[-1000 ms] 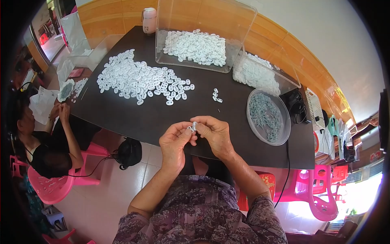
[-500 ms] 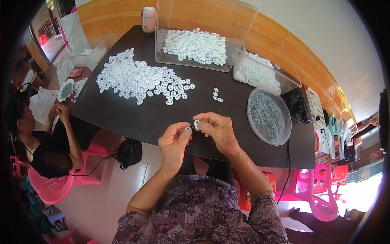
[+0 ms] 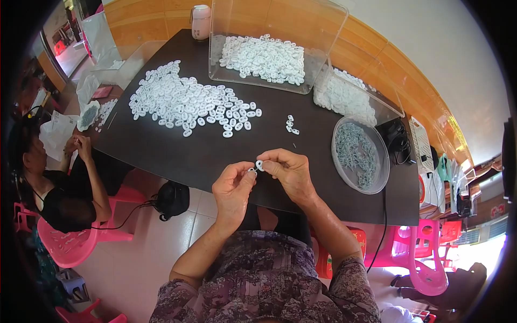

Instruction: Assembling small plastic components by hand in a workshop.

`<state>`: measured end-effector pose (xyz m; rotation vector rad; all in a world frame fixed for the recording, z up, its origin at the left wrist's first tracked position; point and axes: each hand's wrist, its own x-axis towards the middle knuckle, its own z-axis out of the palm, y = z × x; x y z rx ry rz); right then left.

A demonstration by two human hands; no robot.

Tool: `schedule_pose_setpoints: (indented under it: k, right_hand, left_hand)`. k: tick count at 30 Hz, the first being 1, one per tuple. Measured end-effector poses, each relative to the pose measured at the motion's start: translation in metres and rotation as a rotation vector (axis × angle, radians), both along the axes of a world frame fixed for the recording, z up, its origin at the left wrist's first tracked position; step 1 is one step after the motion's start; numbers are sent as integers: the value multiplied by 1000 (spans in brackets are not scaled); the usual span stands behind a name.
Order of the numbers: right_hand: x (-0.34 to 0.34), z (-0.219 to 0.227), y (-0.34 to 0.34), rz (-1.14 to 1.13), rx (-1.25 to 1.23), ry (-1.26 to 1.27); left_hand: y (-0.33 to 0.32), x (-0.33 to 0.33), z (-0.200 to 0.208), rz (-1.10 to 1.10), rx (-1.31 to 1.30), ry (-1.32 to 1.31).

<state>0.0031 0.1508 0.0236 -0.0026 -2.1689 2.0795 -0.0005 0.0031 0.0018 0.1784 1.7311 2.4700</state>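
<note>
Over the table's near edge, both my hands meet with fingertips almost touching. My right hand pinches a small white oval piece with holes between thumb and fingers. In my left hand, thumb and forefinger are closed on another small white piece, mostly covered by the fingertips. The two pieces are very close; whether they touch I cannot tell. Beyond my hands lies a small cluster of white pieces. A large heap of similar two-holed ovals spreads over the table's left side.
A round clear tub of grey-green small parts stands right on the dark table. Clear bins holding white pieces and a pink flask are at the back. At left, a co-worker sits on a pink chair.
The white piece in my right hand has turned and shifted slightly left, nearer the left fingertips. The whole view has shifted a little. Both hands keep their pinch.
</note>
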Motion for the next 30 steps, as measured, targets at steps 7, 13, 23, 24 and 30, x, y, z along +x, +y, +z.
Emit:
schedule_pose_setpoints:
  k: [7, 13, 23, 24, 30]
  right_hand:
    - [1, -3, -4, -40, 210, 149]
    - [6, 0, -15, -105, 121, 8]
    - [9, -2, -12, -117, 389, 200]
    - [10, -2, -11, -118, 400, 204]
    - [12, -3, -12, -143, 534, 318]
  left_hand:
    - [4, 0, -7, 52, -174, 96]
    - [11, 0, -17, 108, -45, 137]
    - [12, 3, -8, 40, 131, -12]
    - [13, 3, -8, 31, 164, -30]
    - [13, 3, -4, 1, 214, -115]
